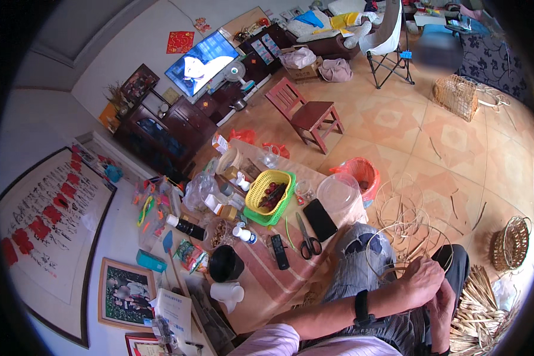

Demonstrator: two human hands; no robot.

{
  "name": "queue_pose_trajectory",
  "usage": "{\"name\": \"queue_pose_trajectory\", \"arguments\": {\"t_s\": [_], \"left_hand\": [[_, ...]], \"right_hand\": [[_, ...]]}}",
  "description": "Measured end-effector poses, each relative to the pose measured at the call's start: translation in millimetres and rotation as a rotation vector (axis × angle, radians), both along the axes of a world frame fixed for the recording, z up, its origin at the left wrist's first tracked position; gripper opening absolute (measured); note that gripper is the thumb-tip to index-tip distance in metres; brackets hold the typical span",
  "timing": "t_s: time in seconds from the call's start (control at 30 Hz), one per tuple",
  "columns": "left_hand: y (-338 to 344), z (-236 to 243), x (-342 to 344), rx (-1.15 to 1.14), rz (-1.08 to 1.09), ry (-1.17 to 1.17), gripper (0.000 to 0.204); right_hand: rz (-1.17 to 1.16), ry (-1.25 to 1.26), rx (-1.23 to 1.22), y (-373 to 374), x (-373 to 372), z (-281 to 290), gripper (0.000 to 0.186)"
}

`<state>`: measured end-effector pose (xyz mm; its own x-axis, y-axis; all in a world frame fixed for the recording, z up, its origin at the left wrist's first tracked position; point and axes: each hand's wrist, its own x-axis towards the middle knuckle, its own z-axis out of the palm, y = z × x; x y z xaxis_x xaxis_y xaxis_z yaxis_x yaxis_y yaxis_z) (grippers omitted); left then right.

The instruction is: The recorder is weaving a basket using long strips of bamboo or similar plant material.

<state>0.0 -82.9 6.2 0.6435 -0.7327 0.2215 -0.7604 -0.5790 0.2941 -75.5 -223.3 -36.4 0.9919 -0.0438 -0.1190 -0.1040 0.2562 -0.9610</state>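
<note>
Over my legs, thin pale cane strips (404,205) form loose loops and a ring. My left hand (420,276), below a black wristband, is closed on these strips at the ring's lower right. My right hand (440,305) is just below it, fingers curled and partly hidden, apparently gripping the same work. A pile of split strips (474,308) lies on the floor at the right, near a small woven basket (509,242).
The cluttered table (258,261) at my left holds scissors (310,243), a black phone (320,219) and stacked baskets (269,197). A red bin (366,178), a wooden chair (311,115), a folding chair (380,41) and a wire-like woven cage (455,97) stand beyond.
</note>
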Motion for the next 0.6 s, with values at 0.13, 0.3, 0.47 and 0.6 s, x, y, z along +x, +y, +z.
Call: {"name": "queue_pose_trajectory", "arguments": {"t_s": [0.13,0.3,0.47,0.6], "left_hand": [[0.0,1.6,1.4,0.039,-0.006,0.025,0.011],[-5.1,13.8,7.7,-0.120,0.054,0.174,0.015],[53.0,41.4,27.5,-0.528,0.024,0.280,0.025],[128.0,36.9,43.2,-0.470,0.025,0.509,0.027]], "right_hand": [[-0.103,-0.286,-0.579,-13.9,8.3,17.8,0.013],[-0.146,-0.256,-0.999,-46.3,23.6,30.7,0.010],[-0.228,-0.297,-0.407,-28.6,41.6,19.4,0.025],[-0.259,-0.351,-0.392,-25.3,40.7,18.9,0.026]]}}
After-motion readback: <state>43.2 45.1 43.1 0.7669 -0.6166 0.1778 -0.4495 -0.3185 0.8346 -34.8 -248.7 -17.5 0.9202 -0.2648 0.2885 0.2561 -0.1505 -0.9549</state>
